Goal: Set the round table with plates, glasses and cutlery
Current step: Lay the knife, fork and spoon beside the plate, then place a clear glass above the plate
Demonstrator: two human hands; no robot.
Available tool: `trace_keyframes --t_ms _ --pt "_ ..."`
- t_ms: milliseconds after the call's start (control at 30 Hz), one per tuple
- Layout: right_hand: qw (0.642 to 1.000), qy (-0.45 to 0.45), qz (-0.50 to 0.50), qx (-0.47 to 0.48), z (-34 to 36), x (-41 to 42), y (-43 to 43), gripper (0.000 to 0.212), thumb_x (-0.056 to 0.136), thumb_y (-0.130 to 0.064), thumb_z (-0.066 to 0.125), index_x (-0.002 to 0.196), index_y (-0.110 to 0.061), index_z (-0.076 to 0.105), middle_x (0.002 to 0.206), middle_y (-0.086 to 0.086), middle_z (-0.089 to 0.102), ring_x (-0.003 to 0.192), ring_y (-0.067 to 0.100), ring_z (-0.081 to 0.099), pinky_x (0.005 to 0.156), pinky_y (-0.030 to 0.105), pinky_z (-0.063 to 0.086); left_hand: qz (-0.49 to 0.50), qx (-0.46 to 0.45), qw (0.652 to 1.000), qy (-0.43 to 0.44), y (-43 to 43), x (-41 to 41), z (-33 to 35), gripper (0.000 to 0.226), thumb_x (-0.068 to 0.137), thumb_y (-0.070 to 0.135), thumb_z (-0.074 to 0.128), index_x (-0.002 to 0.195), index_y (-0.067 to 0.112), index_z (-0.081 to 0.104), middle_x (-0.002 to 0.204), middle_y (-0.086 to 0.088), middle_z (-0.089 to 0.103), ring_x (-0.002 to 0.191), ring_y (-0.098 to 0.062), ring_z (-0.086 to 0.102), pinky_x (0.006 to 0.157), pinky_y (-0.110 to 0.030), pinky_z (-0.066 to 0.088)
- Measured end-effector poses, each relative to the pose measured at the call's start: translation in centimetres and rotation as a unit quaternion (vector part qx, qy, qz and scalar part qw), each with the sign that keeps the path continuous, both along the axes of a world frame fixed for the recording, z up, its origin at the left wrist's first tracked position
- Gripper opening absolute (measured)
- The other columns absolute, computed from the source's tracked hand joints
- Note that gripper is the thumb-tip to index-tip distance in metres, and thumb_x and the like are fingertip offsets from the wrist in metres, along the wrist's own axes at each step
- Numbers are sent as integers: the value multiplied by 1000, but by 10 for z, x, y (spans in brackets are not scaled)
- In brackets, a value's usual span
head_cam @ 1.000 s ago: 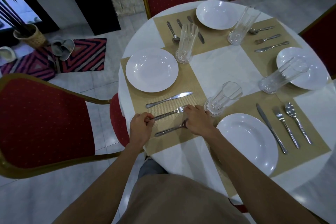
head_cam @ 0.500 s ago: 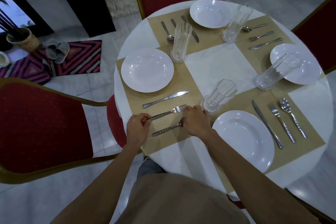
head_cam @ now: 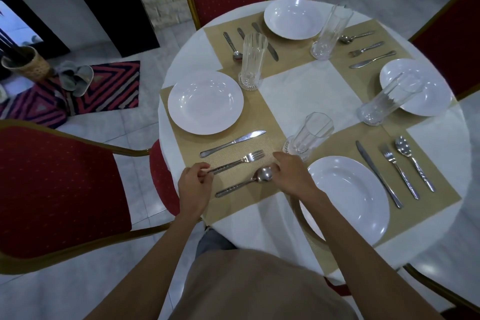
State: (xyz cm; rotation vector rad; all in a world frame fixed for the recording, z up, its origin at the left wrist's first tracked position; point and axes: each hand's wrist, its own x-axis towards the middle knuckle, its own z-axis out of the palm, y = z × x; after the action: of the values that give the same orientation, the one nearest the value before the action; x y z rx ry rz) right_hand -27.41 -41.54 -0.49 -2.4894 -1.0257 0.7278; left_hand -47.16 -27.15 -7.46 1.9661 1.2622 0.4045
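The round table [head_cam: 296, 88] has a white cloth and tan placemats. On the near-left placemat [head_cam: 249, 205] lie a white plate [head_cam: 205, 102], a knife [head_cam: 233, 141], a fork [head_cam: 241, 160] and a spoon [head_cam: 244, 182], side by side. My left hand [head_cam: 194, 187] pinches the end of the fork's handle. My right hand [head_cam: 293, 176] hovers just right of the spoon's bowl, fingers loose and holding nothing. A tall glass [head_cam: 307, 135] stands right behind my right hand.
Three other settings have a plate, a glass and cutlery each, one of them with a plate [head_cam: 348, 200] close to my right forearm. Red chairs [head_cam: 57, 189] ring the table. A striped rug [head_cam: 109, 86], shoes and a basket [head_cam: 26, 65] lie on the floor at left.
My right hand has drawn back to the right off the spoon, so its bowl now shows. My left hand stays on the fork's handle.
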Motion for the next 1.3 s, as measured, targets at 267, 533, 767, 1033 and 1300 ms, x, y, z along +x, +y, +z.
trace_keyframes --t_ms 267,533,767,1033,1300 --pt "983 37 -177 27 21 35 -54 28 98 -17 45 104 -2 68 101 13 70 96 29 64 84 35 46 -79 -28 993 -80 -27 89 41 12 84 17 71 96 18 72 91 4 67 76 1 60 73 -4 44" --pt "966 53 -240 77 14 61 -32 38 86 -11 61 123 -9 55 119 10 65 108 28 62 78 23 39 -292 -39 955 27 -28 185 67 46 87 12 63 132 18 59 113 -2 66 90 -8 56 79 -14 38" --pt "964 59 -248 75 4 65 -28 44 86 -19 68 127 -11 55 121 8 66 109 27 64 85 30 48 -318 -45 946 43 -27 196 70 47 85 8 59 130 20 61 111 -1 69 95 -12 61 84 -19 46" --pt "960 63 -263 77 -3 62 -26 44 88 -21 68 128 -12 53 124 9 64 109 28 63 87 34 50 -314 -61 947 43 -30 193 73 47 88 10 61 134 19 58 113 1 68 90 -7 58 76 -13 42" --pt "962 48 -257 80 -2 61 -23 43 92 -31 66 129 -11 53 128 10 62 110 28 63 87 31 48 -315 -64 946 43 -30 193 75 48 89 13 63 135 22 56 115 0 69 89 -4 58 53 1 36"
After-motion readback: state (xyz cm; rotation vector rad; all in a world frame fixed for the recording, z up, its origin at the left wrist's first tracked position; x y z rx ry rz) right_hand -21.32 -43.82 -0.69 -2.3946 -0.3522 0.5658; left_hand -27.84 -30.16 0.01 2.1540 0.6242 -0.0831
